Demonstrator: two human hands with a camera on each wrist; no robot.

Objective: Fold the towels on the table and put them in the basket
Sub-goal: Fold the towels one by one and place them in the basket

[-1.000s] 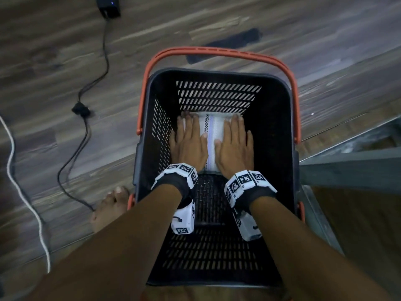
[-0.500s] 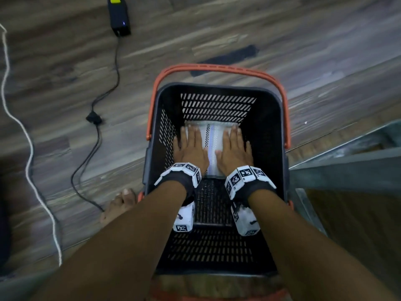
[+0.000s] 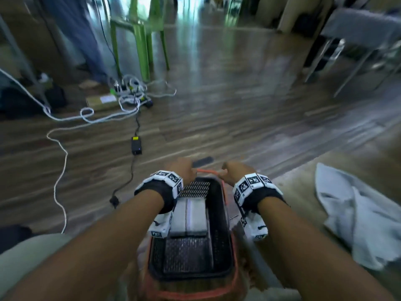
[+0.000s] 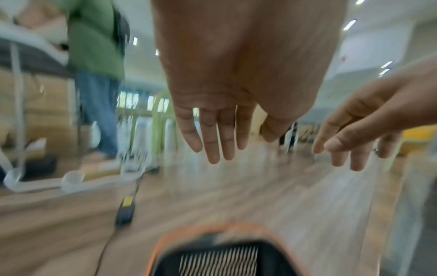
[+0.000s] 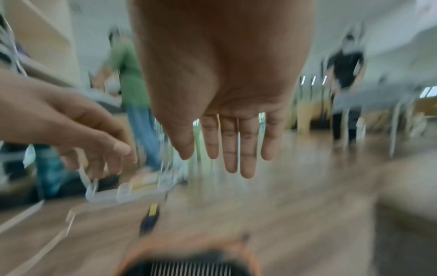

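Head view: black basket w/ orange handle sits on the wood floor at 6 o'clock. A folded towel lies flat inside, in the far half. Left hand and right hand are raised above the far rim, at 12 o'clock of the basket, holding nothing. Crumpled towel lies on the worktop at 3 o'clock. Black power brick and white cables on floor at 10–11 o'clock; green chair farther back.

Left wrist view, blurred: left hand fingers straight, close together, empty; right hand at 3 o'clock, fingers loosely spread. Basket rim at 6.

Right wrist view, blurred: right hand fingers straight, empty; left hand at 9 o'clock, relaxed. Basket at 6.
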